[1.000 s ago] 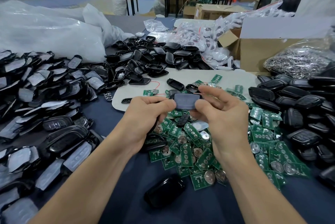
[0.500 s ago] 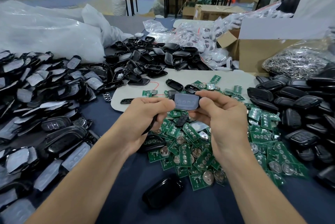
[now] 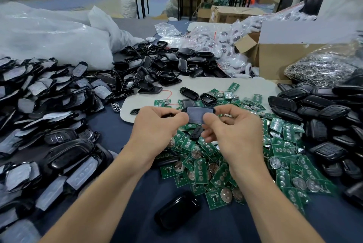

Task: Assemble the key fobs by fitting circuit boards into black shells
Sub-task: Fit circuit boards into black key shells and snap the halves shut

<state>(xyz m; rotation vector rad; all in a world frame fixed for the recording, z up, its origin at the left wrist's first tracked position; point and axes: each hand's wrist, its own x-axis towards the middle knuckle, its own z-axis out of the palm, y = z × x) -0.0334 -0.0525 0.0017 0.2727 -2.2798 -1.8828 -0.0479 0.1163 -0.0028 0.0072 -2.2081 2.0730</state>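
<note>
Both hands hold one black key fob shell [image 3: 196,114] above the table, its grey film-covered face toward me. My left hand [image 3: 157,130] pinches the shell's left end with curled fingers. My right hand [image 3: 233,132] pinches its right end, thumb on the front face. A heap of green circuit boards [image 3: 200,166] with coin cells lies right under the hands. A glossy black shell [image 3: 177,212] lies alone on the dark cloth near me.
Film-covered shells [image 3: 49,124] pile up on the left, open shell halves [image 3: 161,67] at the back and closed black shells [image 3: 324,117] on the right. A cardboard box [image 3: 279,59], a bag of metal rings [image 3: 322,69] and white plastic bags [image 3: 51,40] line the far side.
The shell stays between both hands and has dipped slightly. My right fingers have shifted along its right end, and my left hand has tightened on its left end.
</note>
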